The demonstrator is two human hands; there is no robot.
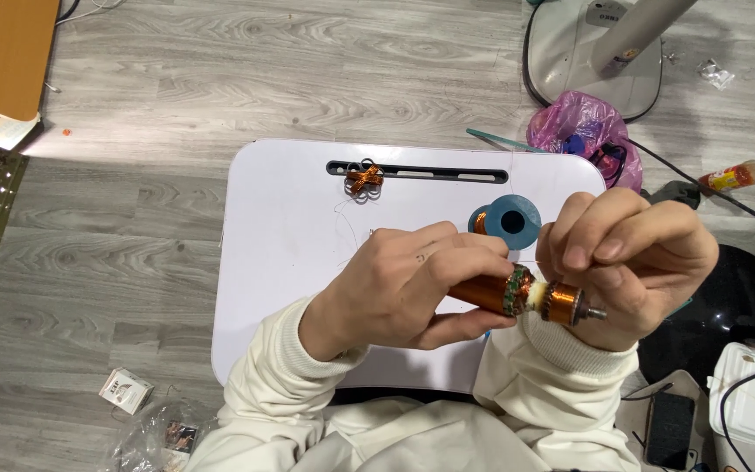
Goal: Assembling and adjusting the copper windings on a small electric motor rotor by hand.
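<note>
The left hand (pixel 412 284) wraps around a motor rotor (pixel 526 297) wound with copper wire, so most of the rotor's left end is hidden inside the palm. The right hand (pixel 626 262) covers the far side of the rotor, and only the little metal shaft tip pokes out. The left fingers are curled tight on the copper body. The right fingers pinch together just above the green and white ring, and a very thin wire there is hard to see. The rotor is held up in the air over the right edge of the white surface (pixel 290 262). A blue spool (pixel 507 220) sits just behind the hands. A small copper wire bundle (pixel 364 180) lies near the slot at the far edge. The left half of the surface has open room.
</note>
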